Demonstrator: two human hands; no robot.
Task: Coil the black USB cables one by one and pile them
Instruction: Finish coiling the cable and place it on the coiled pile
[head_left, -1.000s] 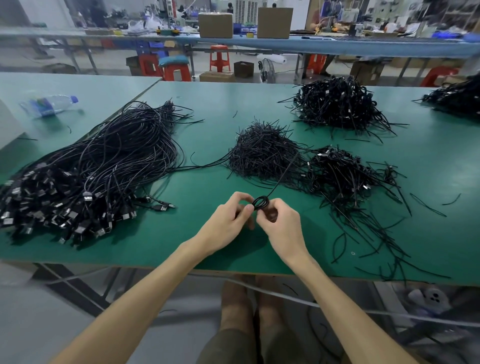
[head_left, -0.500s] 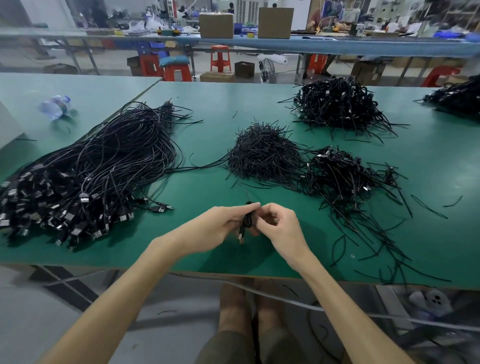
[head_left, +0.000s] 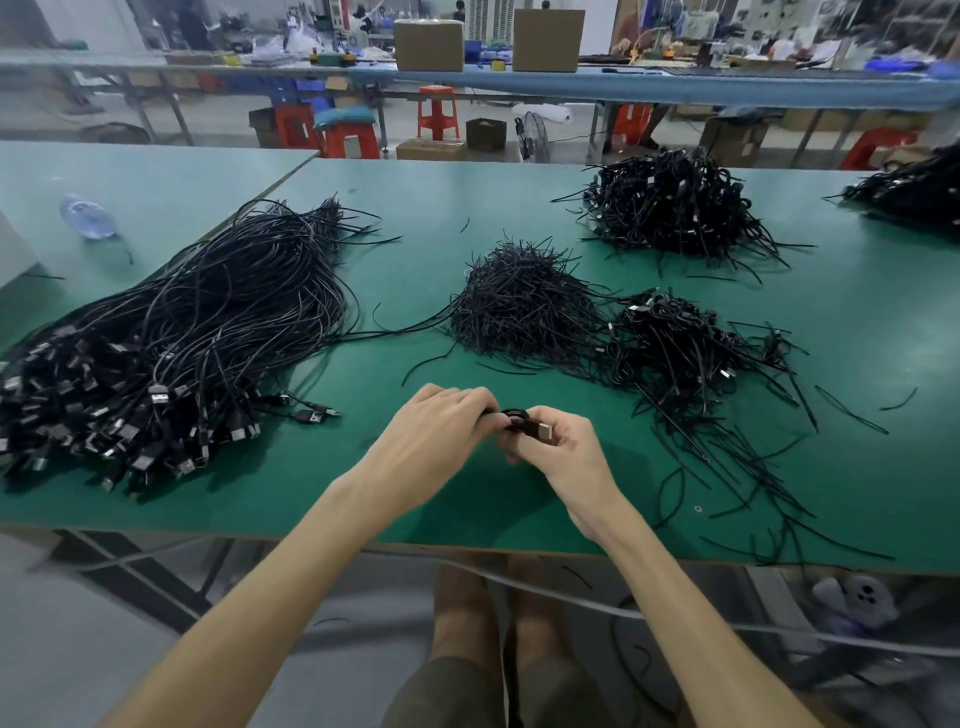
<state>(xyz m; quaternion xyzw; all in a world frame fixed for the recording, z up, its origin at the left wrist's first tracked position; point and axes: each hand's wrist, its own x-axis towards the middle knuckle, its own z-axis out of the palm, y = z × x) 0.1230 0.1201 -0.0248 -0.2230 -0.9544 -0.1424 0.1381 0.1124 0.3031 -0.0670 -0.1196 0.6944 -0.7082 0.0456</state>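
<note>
Pinching coil (head_left: 515, 415) with left hand (head_left: 441, 418) and right hand (head_left: 563, 449) | tail now wound in | I judge: next to pile (head_left: 675, 353), 2 o'clock.

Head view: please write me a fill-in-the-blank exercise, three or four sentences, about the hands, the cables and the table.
1. The left hand and the right hand together hold one coiled cable of ____ colour.
2. Its metal plug shows beside the ____ hand.
3. The long uncoiled cables lie on the ____ side of the table.
Missing words: black, right, left.
</note>
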